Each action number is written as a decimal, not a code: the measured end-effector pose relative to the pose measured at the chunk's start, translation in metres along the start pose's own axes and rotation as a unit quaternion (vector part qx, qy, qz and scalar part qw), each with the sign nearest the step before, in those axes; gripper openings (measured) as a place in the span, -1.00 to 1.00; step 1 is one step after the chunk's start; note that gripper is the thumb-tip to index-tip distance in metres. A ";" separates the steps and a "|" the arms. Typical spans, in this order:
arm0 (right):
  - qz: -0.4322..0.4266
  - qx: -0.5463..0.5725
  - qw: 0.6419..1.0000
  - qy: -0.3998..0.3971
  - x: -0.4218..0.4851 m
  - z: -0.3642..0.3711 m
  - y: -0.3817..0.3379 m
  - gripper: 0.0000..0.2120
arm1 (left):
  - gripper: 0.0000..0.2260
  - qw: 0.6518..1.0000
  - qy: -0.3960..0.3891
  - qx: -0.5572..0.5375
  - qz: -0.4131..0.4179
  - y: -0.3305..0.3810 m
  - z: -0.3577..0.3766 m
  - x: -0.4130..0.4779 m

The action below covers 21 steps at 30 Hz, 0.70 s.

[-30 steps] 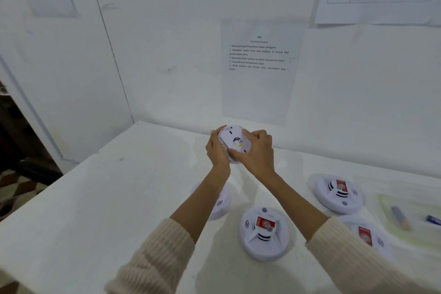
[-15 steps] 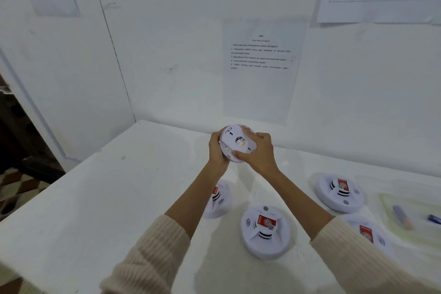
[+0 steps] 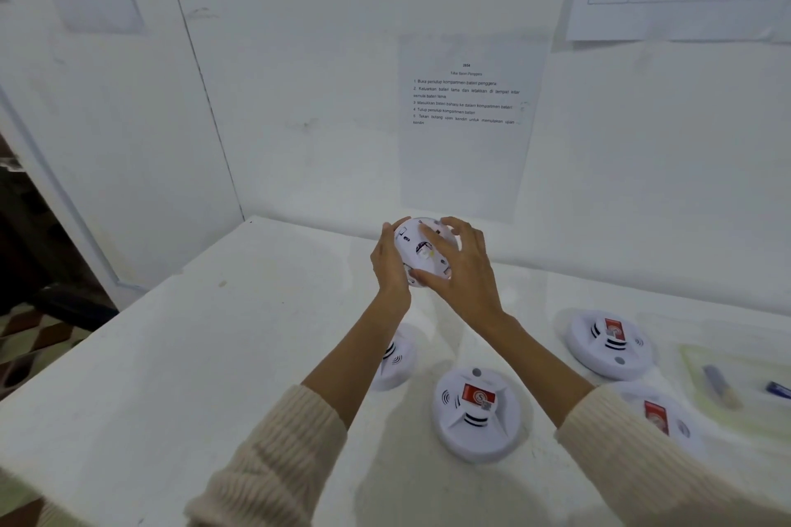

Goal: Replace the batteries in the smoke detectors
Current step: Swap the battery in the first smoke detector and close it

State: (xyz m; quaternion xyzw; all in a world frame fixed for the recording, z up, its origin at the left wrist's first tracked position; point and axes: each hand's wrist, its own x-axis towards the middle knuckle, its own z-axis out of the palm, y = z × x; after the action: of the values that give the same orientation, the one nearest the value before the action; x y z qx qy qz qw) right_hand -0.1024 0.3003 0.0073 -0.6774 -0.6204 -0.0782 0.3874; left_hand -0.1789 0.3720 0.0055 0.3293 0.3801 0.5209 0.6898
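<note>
- white plastic detector [image 3: 421,255] is being held up over the table [image 3: 205,355], back facing the camera.
- left hand [image 3: 390,265] is gripping its rim; right hand [image 3: 464,270] is clasping the back.
- twisting evenly, rim braced, should be freeing the cover.
- round, smooth spares [image 3: 477,413] are lying below.

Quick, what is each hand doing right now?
Left hand: closed around the raised smoke detector, gripping its left edge.
Right hand: also on that detector, fingers spread across its back.
</note>
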 end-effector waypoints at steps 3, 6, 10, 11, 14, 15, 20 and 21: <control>-0.033 -0.017 0.999 0.014 -0.002 0.001 -0.001 -0.54 | -0.73 1.000 0.004 -0.012 0.001 0.002 0.001 0.000; -0.043 -0.032 0.999 0.002 -0.002 0.002 0.001 -0.59 | -0.75 1.000 0.011 -0.012 -0.007 0.002 0.000 0.000; 0.007 0.016 1.000 0.004 -0.002 0.000 -0.002 -0.61 | -0.75 1.000 0.011 -0.025 -0.007 -0.001 0.001 -0.003; 0.020 0.026 0.999 0.006 -0.002 0.000 -0.003 -0.62 | -0.75 1.000 0.010 -0.029 -0.006 -0.002 0.001 -0.003; 0.045 0.041 0.998 0.015 -0.004 0.000 -0.007 -0.60 | -0.74 1.000 0.013 -0.015 0.004 -0.004 0.002 -0.005; 0.050 0.045 0.997 0.023 -0.004 0.000 -0.008 -0.59 | -0.73 1.000 0.011 -0.011 0.005 -0.004 0.002 -0.005; 0.072 0.025 0.996 0.050 -0.005 0.004 -0.014 -0.44 | -0.69 1.000 0.014 0.004 0.009 -0.006 -0.001 -0.004; 0.072 0.020 0.996 0.055 -0.005 0.005 -0.013 -0.38 | -0.69 1.000 0.010 0.012 0.015 -0.007 -0.001 -0.004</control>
State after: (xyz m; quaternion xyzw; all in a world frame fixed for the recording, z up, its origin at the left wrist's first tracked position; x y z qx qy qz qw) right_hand -0.1174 0.2989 0.0067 -0.7070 -0.5493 -0.0754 0.4389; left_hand -0.1774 0.3668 -0.0001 0.3383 0.3879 0.5297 0.6742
